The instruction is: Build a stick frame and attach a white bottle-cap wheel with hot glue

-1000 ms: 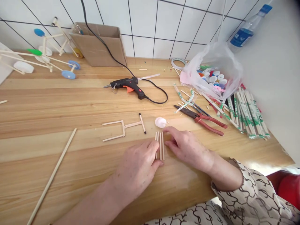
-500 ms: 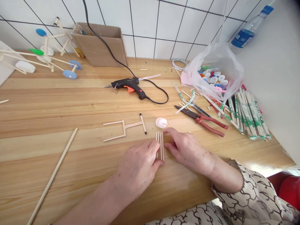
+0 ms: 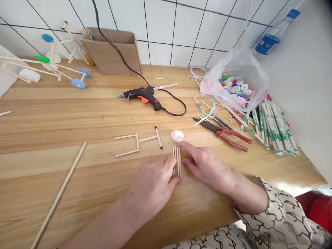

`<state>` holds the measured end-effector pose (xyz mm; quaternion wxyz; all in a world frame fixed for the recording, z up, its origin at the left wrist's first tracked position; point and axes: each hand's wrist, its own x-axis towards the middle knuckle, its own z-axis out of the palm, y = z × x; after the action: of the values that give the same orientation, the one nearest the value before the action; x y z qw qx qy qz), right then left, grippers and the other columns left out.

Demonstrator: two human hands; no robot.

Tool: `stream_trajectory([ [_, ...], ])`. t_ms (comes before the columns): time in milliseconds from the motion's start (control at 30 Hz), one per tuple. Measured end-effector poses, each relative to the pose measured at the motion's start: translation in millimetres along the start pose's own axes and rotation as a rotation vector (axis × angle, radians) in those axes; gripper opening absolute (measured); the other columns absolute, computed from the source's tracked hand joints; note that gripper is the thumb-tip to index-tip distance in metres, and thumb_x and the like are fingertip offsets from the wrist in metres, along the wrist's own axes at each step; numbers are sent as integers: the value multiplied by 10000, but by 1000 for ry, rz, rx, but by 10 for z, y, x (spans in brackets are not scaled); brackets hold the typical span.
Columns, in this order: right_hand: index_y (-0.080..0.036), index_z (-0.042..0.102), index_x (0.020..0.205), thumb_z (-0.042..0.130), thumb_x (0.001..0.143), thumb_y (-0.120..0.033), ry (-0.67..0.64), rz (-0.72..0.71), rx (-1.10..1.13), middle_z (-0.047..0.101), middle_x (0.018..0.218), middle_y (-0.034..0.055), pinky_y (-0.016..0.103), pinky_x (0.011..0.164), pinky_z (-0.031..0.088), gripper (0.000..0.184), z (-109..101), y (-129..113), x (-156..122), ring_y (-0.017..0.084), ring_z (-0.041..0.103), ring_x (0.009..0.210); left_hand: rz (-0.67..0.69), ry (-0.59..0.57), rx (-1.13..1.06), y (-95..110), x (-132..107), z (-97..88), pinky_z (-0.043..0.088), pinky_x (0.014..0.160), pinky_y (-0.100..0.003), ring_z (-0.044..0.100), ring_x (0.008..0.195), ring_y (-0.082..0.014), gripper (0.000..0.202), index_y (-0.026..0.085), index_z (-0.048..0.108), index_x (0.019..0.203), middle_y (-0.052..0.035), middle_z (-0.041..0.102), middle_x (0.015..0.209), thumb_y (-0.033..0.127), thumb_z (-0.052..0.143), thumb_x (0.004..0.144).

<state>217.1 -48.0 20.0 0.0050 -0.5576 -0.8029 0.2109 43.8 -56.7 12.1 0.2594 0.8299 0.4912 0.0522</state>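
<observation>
Several short wooden sticks [image 3: 178,160] lie side by side on the table. My left hand [image 3: 154,178] is closed around their left side, its thumb at their near ends and its fingers partly hiding the leftmost stick. My right hand [image 3: 207,166] stands just right of the sticks with index finger and thumb apart, holding nothing. Its index fingertip reaches the near edge of a small stack of white bottle caps [image 3: 177,136], beyond the sticks' far ends. To the left rests a glued stick frame [image 3: 137,142], a fork shape with a dark-tipped crossbar.
A black glue gun [image 3: 142,95] with its cord lies farther back. Red-handled pliers [image 3: 223,133], wrapped chopsticks [image 3: 278,128] and a plastic bag [image 3: 233,77] of bottle caps sit right. A long stick [image 3: 61,190], a cardboard box [image 3: 114,52] and wheeled stick models [image 3: 57,65] are left.
My right index finger has straightened forward to the white caps, which have shifted slightly left. My left hand stays on the sticks.
</observation>
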Motion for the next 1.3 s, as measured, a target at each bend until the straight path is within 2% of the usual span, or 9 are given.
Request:
stream_trajectory([
  [233,-197,418,1321,483,835,-149,4,-26,55,712,864,65,305,694,458,493,-7,-3,-10,217,665,788,14,11,-8,-2,-1,-4,308,525,-255,508,549,-139,181,201,482,748,35,585,670,198,661,715],
  [667,-191,535,1182,487,830,-144,-6,-18,91,702,837,63,283,683,438,359,-22,-10,-6,201,647,762,16,25,-15,-8,-16,26,309,522,-246,491,540,-128,130,208,473,734,36,572,665,173,598,728],
  [767,-202,568,1145,498,808,-134,-12,-6,159,690,778,40,272,667,434,350,-33,-4,-1,179,630,710,19,28,-2,-12,-22,30,303,515,-248,484,529,-126,127,209,479,745,40,574,662,175,601,735],
  [967,-224,549,1233,495,784,-138,-55,10,325,591,602,-28,213,533,386,461,-68,35,18,112,498,525,29,19,17,-4,-22,16,303,506,-252,484,524,-128,141,207,482,736,45,563,639,176,619,737],
  [1133,-208,594,1194,477,771,-108,-62,5,431,607,642,-27,207,531,385,450,-88,66,19,92,464,515,72,58,22,-5,-29,17,320,513,-253,486,536,-132,168,205,489,735,46,559,641,152,648,719],
  [1300,-180,603,1180,470,783,-122,-41,1,447,624,657,-21,195,501,374,423,-83,96,3,86,454,503,119,89,31,-16,-45,23,333,527,-261,504,562,-141,175,205,498,746,40,568,661,134,654,712],
])
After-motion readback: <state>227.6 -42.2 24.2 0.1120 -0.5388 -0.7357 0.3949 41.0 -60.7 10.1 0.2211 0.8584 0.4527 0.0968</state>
